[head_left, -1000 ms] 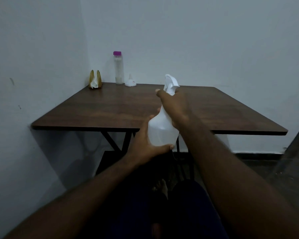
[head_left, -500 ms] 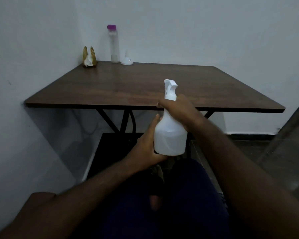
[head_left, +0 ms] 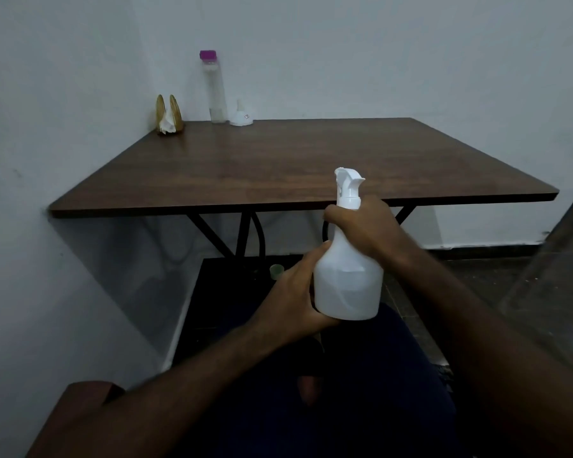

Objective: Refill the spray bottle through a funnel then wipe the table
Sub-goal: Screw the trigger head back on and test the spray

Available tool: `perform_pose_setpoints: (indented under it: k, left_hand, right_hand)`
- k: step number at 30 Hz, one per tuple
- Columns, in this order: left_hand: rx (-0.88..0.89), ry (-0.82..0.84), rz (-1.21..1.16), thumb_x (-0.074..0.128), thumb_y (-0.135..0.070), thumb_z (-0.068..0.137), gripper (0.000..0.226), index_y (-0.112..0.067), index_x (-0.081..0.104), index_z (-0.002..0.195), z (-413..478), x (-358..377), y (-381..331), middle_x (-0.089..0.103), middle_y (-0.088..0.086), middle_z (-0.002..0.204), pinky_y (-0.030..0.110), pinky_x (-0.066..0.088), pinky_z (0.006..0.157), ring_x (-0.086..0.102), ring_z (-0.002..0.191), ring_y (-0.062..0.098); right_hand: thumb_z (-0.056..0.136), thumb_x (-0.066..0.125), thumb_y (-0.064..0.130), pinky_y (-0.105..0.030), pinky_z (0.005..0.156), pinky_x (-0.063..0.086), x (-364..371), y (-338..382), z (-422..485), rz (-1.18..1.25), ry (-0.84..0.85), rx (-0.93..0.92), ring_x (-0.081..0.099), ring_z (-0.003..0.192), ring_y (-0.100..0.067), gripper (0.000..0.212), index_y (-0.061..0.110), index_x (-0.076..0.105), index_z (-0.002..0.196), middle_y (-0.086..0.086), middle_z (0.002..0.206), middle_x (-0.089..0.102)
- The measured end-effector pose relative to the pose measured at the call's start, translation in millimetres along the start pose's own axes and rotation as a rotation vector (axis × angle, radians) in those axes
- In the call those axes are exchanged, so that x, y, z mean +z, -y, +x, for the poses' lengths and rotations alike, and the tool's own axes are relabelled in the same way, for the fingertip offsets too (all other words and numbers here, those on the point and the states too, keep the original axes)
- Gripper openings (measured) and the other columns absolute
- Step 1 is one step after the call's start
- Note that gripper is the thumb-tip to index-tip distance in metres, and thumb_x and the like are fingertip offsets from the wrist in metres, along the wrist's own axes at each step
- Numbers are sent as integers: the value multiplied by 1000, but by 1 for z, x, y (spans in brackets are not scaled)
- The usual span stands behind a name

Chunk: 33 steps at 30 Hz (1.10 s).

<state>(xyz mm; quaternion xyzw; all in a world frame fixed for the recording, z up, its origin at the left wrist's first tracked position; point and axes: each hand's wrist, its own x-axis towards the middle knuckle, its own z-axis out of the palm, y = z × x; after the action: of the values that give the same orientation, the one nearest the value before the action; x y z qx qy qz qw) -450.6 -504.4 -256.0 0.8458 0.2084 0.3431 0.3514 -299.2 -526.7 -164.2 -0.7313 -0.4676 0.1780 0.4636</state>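
My right grip (head_left: 364, 226) is clenched round the neck of the spray bottle (head_left: 348, 285), just under the white trigger head (head_left: 348, 183). My left grip (head_left: 291, 299) wraps the lower body from the left side, thumb lying up along the shoulder. The bottle stands upright between the two, held in the air over my lap, nearer to me than the front edge of the table (head_left: 278, 166) and touching nothing else.

I judge the task barely begun. The trigger head is still on the neck, so nothing can have gone in yet. With one grip at the collar and the other steadying the body, unscrewing looks like the step in hand. I cannot tell how full the bottle is through its cloudy wall.

Everything else waits well apart at the far edge of the table, against the wall. The white funnel (head_left: 241, 115) sits mouth down, and just beside it stands a tall clear bottle (head_left: 216, 90), capped in purple. Left of those, a tissue sits in a gold holder (head_left: 169, 115). Uncapping, pouring and wiping are all left.
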Motion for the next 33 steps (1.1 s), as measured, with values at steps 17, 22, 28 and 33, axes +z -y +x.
perform_pose_setpoints:
  k: [17, 22, 28, 33]
  left_hand:
    - [-10, 1, -45, 86, -30, 66, 98, -46, 24, 140, 1, 2, 1, 50, -12, 135, 24, 52, 90, 54, 117, -1]
    - [-21, 9, -79, 86, -28, 66, 96, -49, 25, 136, 0, 2, 2, 50, -16, 132, 15, 50, 86, 55, 115, -3]
    - [-20, 16, -90, 86, -30, 66, 95, -51, 25, 136, 0, 2, 1, 50, -19, 132, 16, 50, 86, 54, 115, -3]
    - [-24, 29, -93, 85, -32, 67, 94, -54, 25, 135, 1, 2, 2, 46, -24, 133, 19, 50, 91, 52, 118, -4]
  right_hand:
    - [83, 66, 18, -24, 54, 46, -2, 1, -3, 63, 11, -45, 60, 66, -14, 17, 4, 61, 91, -4, 75, 61]
    - [83, 67, 17, -22, 53, 44, 1, -2, -5, 69, 15, -62, 59, 63, -12, 14, 5, 60, 88, -3, 73, 60]
    - [85, 68, 20, -21, 53, 44, 1, -4, -5, 77, 20, -64, 59, 64, -13, 17, 6, 60, 89, -4, 76, 61]
    - [82, 67, 15, -24, 56, 46, 5, -4, -8, 61, -51, -58, 58, 67, -14, 19, 2, 59, 93, -6, 79, 61]
